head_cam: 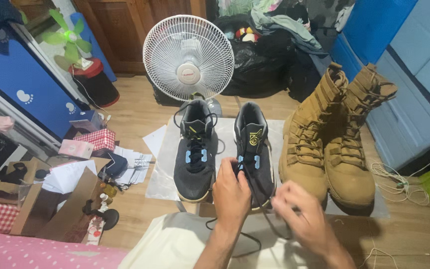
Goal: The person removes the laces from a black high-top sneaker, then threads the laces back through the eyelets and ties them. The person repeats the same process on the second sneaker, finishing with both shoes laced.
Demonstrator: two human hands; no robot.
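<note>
Presently, two black sneakers with blue lace loops and yellow marks stand side by side on a clear plastic sheet (161,169) laid over the wooden floor (135,114), toes toward the person. The left hand (231,192) rests over the toe end of the right sneaker (253,147), its grip closed on a black shoelace (253,192) at the lower eyelets. The lace runs from that shoe down across the person's lap, where a loose end curls over the light cloth (170,244). The right hand (302,214) sits just beside the same shoe, fingers pinched together on the lace; the hand is blurred, so the exact hold is not clear. The left sneaker (194,149) stands untouched, its laces loose at the top. To the right, on the same sheet, a pair of tan lace-up boots (327,144) stands upright, just beside the right sneaker. Behind the shoes a white fan (188,57) faces the person. Papers, small boxes and cardboard (70,211) lie on the floor at the left, and a pale cord (399,182) lies coiled near the boots.
</note>
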